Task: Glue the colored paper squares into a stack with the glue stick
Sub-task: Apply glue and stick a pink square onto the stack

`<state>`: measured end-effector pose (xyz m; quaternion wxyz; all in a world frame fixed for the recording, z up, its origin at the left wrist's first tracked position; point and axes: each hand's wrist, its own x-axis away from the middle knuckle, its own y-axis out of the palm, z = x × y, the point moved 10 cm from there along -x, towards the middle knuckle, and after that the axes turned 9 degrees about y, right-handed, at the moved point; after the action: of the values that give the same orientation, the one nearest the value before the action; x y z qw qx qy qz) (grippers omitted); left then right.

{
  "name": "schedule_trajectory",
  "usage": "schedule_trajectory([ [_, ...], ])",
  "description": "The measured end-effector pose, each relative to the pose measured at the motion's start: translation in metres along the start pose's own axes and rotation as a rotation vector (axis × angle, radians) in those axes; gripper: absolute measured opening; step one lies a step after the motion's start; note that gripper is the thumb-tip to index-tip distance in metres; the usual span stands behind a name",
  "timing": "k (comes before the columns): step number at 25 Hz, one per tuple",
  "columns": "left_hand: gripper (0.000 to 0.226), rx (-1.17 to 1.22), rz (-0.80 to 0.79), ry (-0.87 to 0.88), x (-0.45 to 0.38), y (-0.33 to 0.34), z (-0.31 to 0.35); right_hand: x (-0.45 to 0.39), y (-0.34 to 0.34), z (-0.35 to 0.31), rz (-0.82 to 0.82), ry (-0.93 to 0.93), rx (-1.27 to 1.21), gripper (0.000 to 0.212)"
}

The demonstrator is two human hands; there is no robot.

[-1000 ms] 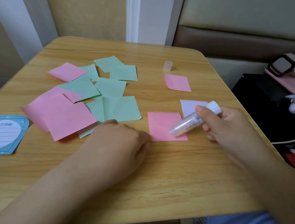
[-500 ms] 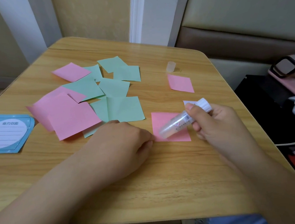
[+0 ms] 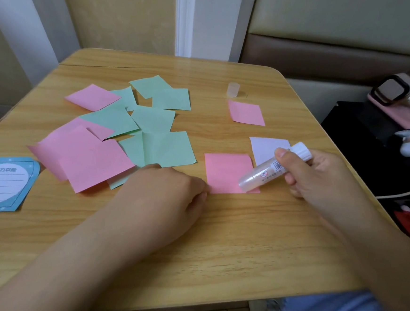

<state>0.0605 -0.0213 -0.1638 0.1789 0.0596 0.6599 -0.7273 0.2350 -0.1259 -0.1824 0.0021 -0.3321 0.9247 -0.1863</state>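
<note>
Two hands are at the near pink square (image 3: 227,170), which lies flat on the table (image 3: 230,239). Right hand (image 3: 315,171) grips the glue stick (image 3: 271,167), fingers wrapped round the barrel, white base end away from the square. Stick's long axis runs diagonally, open tip down-left, at the square's near right corner; whether it touches the paper, can't tell. Left hand (image 3: 163,195) sits at the square's left edge, fingers curled onto the near-left corner, probably pinning it.

Judgement: glue is going onto this square, so the stroke runs up-left from that corner across the sheet.

White sheet (image 3: 267,145) lies just beyond the square's far right corner. Cap (image 3: 233,89) stands further back, with a small pink square (image 3: 246,114) in front of it. Loose pile of pink and green squares (image 3: 129,136) lies left of the near pink square. No containers in view.
</note>
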Motion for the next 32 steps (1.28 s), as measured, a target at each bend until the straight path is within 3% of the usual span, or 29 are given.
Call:
schedule_trajectory([
  [3, 0.056, 0.045, 0.018, -0.012, 0.0, -0.002, -0.001, 0.0, -0.012, 0.005, 0.032, 0.02, -0.015, 0.042],
  [6, 0.054, 0.1, -0.005, -0.038, -0.001, -0.001, -0.005, 0.001, -0.02, 0.005, 0.065, 0.037, -0.021, 0.038],
  [8, 0.045, 0.142, -0.028, -0.05, -0.002, 0.002, -0.008, -0.002, -0.021, 0.002, 0.054, 0.095, -0.179, 0.033],
  [10, 0.028, 0.212, -0.048, -0.061, -0.005, 0.004, -0.01, -0.01, -0.015, -0.008, 0.006, 0.146, -0.333, 0.025],
  [14, 0.013, 0.286, -0.083, -0.081, -0.011, 0.007, -0.014, -0.04, 0.032, -0.038, -0.191, 0.17, -0.39, 0.013],
  [18, 0.009, 0.303, -0.045, -0.153, -0.013, -0.003, -0.024, -0.076, 0.088, -0.052, -0.35, 0.131, -0.19, 0.015],
  [25, 0.013, 0.282, 0.037, -0.275, -0.014, -0.032, -0.052, -0.098, 0.124, -0.067, -0.272, -0.079, 0.214, 0.033],
  [28, 0.014, 0.277, 0.076, -0.308, -0.016, -0.037, -0.06, -0.099, 0.122, -0.07, -0.217, -0.14, 0.271, 0.038],
  [32, 0.015, 0.283, 0.065, -0.316, -0.016, -0.031, -0.06, -0.1, 0.126, -0.062, -0.36, -0.144, 0.425, 0.051],
])
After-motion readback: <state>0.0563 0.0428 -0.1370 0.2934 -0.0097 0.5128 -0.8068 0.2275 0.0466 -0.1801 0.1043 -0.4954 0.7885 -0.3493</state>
